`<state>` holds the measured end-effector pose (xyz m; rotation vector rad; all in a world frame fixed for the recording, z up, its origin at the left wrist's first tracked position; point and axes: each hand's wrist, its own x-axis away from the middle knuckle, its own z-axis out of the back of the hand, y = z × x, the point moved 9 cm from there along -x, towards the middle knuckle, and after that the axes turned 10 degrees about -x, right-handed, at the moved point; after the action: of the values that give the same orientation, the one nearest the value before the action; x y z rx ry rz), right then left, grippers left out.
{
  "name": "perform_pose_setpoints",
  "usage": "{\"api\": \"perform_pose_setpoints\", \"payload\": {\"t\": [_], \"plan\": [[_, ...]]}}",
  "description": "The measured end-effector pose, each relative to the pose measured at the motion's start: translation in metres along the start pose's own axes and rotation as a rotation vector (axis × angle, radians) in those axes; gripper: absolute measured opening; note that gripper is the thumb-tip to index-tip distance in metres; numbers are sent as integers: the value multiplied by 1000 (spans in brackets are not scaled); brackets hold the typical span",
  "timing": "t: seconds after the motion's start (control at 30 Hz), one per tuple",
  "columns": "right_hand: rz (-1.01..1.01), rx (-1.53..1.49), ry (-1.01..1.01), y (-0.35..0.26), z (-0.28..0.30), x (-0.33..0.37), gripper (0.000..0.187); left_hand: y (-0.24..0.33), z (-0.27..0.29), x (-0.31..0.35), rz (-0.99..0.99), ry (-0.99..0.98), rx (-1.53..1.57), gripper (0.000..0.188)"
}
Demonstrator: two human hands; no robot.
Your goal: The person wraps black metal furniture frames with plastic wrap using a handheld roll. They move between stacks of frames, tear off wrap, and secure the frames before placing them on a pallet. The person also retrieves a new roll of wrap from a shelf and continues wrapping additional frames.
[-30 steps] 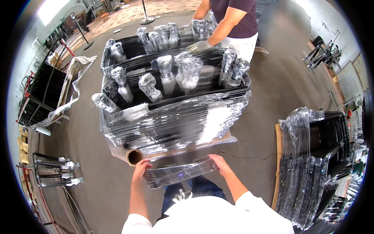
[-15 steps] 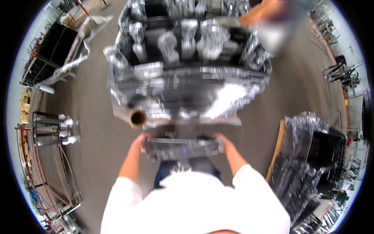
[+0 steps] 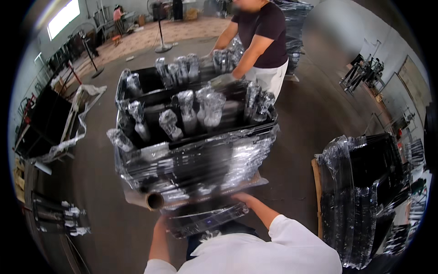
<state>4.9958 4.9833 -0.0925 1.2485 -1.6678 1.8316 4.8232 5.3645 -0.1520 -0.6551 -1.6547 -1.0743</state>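
Note:
I hold a long black part wrapped in clear film (image 3: 207, 220) low before my body, its kind unclear. At its left end is my left hand (image 3: 161, 223), with the fingers partly hidden behind it. My right hand (image 3: 242, 198) grips the opposite end, which tilts higher. Just beyond it stands a large film-wrapped stack of black frames or trays (image 3: 200, 157). Several film-wrapped pieces (image 3: 187, 107) stick up from its top. A cardboard tube (image 3: 155, 201) pokes out at the stack's near left bottom corner.
Across the stack a person in a dark T-shirt (image 3: 260, 27) reaches over it with a gloved hand (image 3: 223, 81). Another film-wrapped black stack (image 3: 349, 205) stands at right, edged by a wooden board (image 3: 316, 194). Left are a black rack (image 3: 50, 109) and a pole fan (image 3: 159, 27).
My view has tipped up and shifted, so the far room and the co-worker now show. The part I hold now slants, its right end higher. Both hands still grip it.

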Motion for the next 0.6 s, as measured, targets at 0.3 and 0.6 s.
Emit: {"api": "perform_pose_setpoints", "payload": {"t": [0.3, 0.6], "plan": [[174, 267, 134, -31, -1, 27, 33, -12, 3, 0, 82, -12, 18, 23], [823, 853, 351, -96, -82, 127, 27, 110, -90, 194, -1158, 686, -1049, 23]]}}
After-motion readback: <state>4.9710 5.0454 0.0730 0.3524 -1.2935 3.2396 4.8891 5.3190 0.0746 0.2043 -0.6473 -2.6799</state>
